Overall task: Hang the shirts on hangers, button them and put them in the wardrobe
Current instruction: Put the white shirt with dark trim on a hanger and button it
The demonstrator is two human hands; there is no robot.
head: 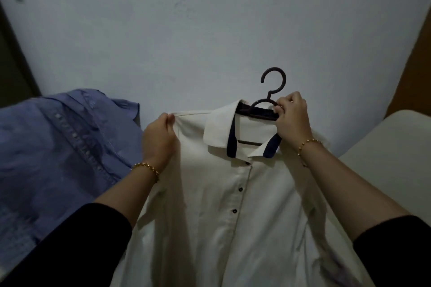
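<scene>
Fingers (pixel 282 106) on hanger (pixel 255 114), hook fwd; shirt (pixel 210 205) lengthwise.

Open room lies above the hook of the hanger (pixel 269 94), with only the bare wall (pixel 210 30) behind it. The white shirt (pixel 221 205) hangs across the middle and fills the space between both forearms down to the lower edge. At the left, the blue shirt (pixel 58 147) lies heaped just beside the left hand (pixel 158 140), leaving a narrow gap. At the right, a pale rounded surface (pixel 396 147) and a brown wooden panel (pixel 415 65) stand near the right forearm.
</scene>
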